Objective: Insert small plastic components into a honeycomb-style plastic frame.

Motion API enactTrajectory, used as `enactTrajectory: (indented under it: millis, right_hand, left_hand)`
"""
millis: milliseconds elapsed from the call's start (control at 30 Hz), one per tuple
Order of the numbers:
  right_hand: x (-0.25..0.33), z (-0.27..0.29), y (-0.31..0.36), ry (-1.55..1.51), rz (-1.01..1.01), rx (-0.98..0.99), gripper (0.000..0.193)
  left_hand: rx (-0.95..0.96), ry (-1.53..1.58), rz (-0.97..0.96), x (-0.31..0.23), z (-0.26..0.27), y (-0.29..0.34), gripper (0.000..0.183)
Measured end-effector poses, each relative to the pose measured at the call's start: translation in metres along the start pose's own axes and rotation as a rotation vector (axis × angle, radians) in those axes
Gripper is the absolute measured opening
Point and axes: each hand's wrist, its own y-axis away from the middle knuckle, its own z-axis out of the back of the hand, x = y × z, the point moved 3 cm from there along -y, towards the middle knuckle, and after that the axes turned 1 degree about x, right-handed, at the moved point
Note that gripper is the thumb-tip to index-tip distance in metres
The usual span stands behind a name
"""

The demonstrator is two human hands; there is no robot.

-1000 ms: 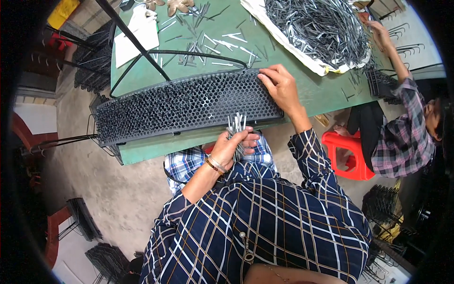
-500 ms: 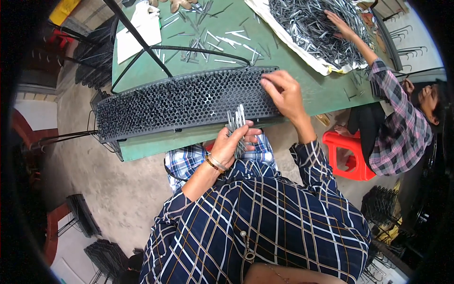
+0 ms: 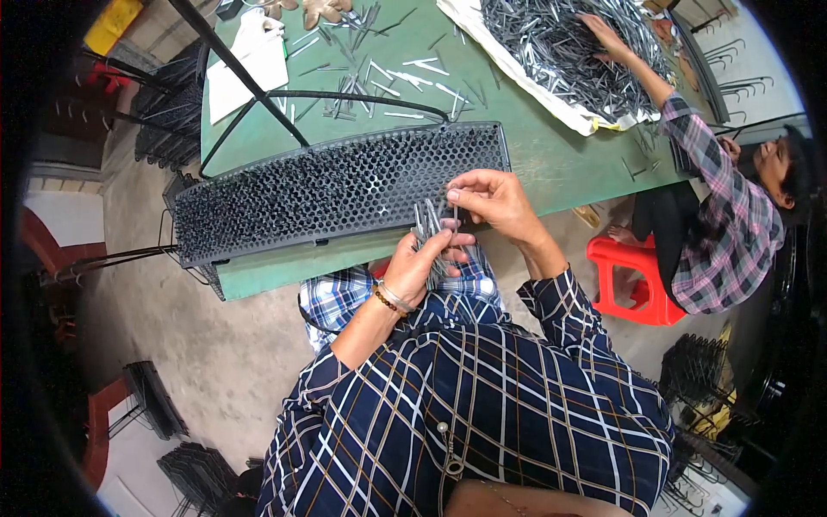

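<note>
Grey strips (image 3: 430,221) fill left fingers (image 3: 435,246); right fingers (image 3: 475,181), having moved beside them, pinch one.

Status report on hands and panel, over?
Left hand gripping metal strips. Right hand pinching one strip. Perforated black panel just beyond. Black rods at panel's far edge.

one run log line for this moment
left hand: holding slim metal pieces | right hand: beside them, apparently pinching one | black perforated panel: along green tabletop near edge | co-worker's hand: on metal heap
</note>
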Motion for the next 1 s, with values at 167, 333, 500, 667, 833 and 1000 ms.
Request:
enactTrajectory:
  millis: [167, 333, 500, 667, 833, 1000]
  right_hand:
    - [0.005, 0.008, 0.0, -0.012, 0.002, -0.071, 0.019]
    - [0.028, 0.047, -0.019, 0.242, 0.44, -0.441, 0.025]
    - [0.028, 0.054, -0.032, 0.533, 0.616, -0.593, 0.02]
    - [0.019, 0.053, -0.035, 0.539, 0.642, -0.638, 0.019]
    - [0.013, 0.05, -0.035, 0.659, 0.646, -0.604, 0.017]
    - [0.02, 0.039, -0.029, 0.947, 0.827, -0.566, 0.014]
  left_hand:
    - [-0.058, 0.022, -0.003, 0.002, 0.003, 0.0, 0.026]
    - [-0.054, 0.262, 0.199, 0.01, 0.006, -0.006, 0.023]
    - [-0.126, 0.111, 0.162, 0.01, 0.007, -0.004, 0.024]
    - [-0.068, 0.129, 0.114, 0.012, 0.012, -0.005, 0.023]
    - [-0.065, 0.14, 0.155, 0.007, 0.004, -0.002, 0.023]
    - [-0.061, 0.068, 0.155, 0.008, 0.009, -0.003, 0.021]
